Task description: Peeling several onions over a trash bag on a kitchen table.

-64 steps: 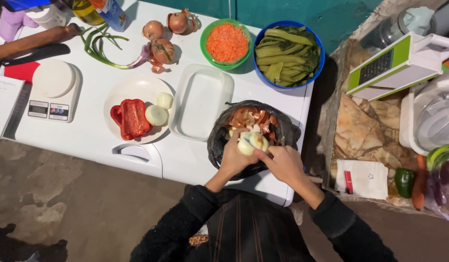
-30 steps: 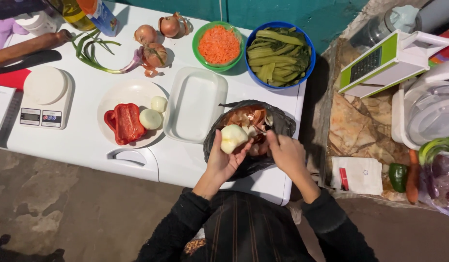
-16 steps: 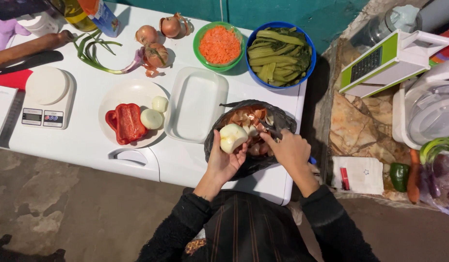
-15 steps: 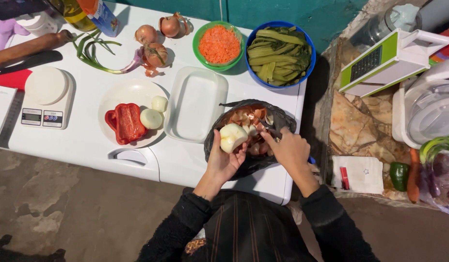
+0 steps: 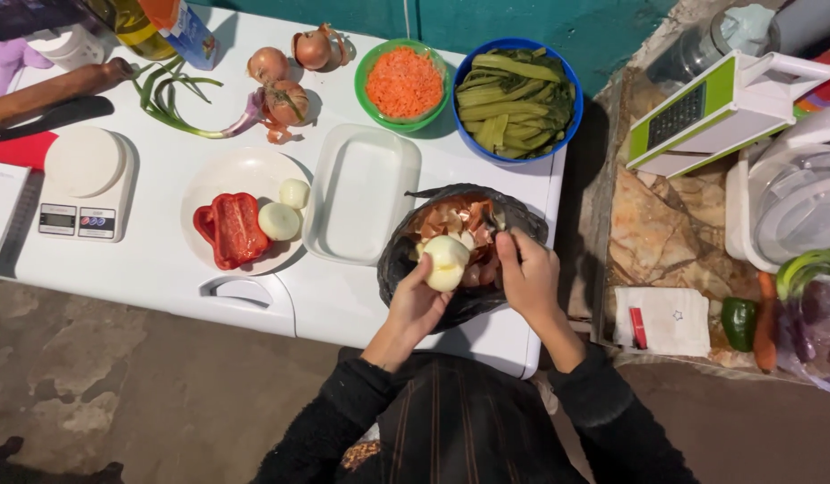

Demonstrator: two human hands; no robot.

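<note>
Over the black bag of peelings, the left hand cups a nearly bare onion; the right hand pinches something small (skin, perhaps). Left of the bag, 2 peeled onions sit plated; 3 unpeeled onions remain beyond.

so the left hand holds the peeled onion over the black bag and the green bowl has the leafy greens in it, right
Not quite. The left hand does hold the peeled onion over the black bag, but the head view shows the green bowl holds grated carrot; the leafy greens are in the blue bowl.
</note>
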